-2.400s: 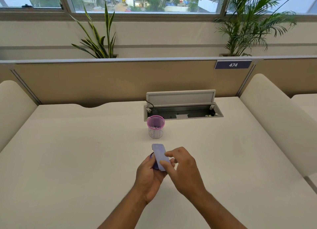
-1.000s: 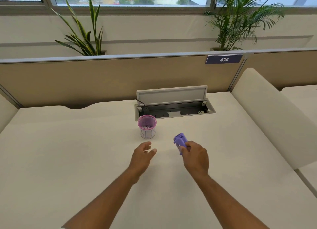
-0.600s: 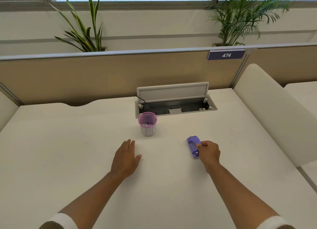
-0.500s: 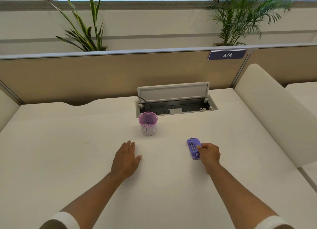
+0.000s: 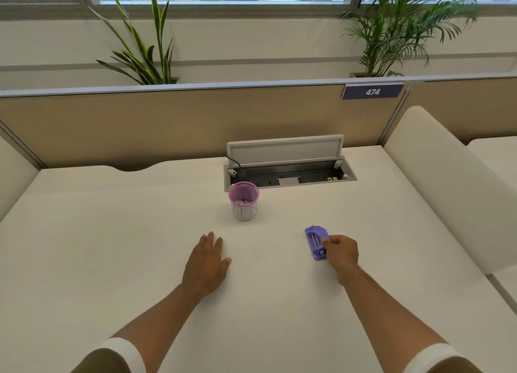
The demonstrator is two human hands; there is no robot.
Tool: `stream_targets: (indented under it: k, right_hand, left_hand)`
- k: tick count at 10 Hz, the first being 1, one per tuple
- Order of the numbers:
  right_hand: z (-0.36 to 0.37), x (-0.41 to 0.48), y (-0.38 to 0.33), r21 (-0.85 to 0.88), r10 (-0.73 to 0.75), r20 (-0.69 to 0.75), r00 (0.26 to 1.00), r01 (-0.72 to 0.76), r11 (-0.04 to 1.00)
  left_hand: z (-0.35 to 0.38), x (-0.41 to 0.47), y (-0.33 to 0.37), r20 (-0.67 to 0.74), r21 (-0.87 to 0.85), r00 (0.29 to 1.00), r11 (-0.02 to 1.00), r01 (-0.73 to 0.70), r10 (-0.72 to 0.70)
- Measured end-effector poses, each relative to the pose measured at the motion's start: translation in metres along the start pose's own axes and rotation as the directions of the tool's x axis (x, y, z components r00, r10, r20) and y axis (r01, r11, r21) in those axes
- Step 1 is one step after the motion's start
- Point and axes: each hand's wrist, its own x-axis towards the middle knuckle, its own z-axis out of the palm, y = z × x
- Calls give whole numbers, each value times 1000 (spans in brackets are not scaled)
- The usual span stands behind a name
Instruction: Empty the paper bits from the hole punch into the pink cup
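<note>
The pink mesh cup (image 5: 244,201) stands upright on the white desk (image 5: 112,232), with paper bits lying in its bottom. A purple hole punch (image 5: 315,241) lies flat on the desk to the cup's right and nearer to me. My right hand (image 5: 342,250) rests against the punch's right side, fingers curled on its edge. My left hand (image 5: 207,263) lies flat on the desk, palm down and holding nothing, below and left of the cup.
An open cable tray (image 5: 288,174) with a raised lid sits in the desk just behind the cup. A tan partition (image 5: 167,120) closes the far edge, with plants behind it. A padded white divider (image 5: 447,182) borders the right side.
Both hands held the punch near the middle at first. My right hand carried it rightward and set it flat on the desk, while my left hand let go and settled palm down.
</note>
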Motion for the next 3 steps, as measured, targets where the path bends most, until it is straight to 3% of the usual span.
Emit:
stream_targets:
  k: [2, 3]
  right_hand:
    - [-1, 4, -4, -63, -17, 24, 1000, 19, 998]
    - [-4, -1, -7, -116, -74, -53, 996, 68, 991]
  left_hand:
    - [-10, 2, 3, 50, -2, 999, 1000, 16, -16]
    - [-17, -1, 5, 97, -37, 995, 999, 18, -14]
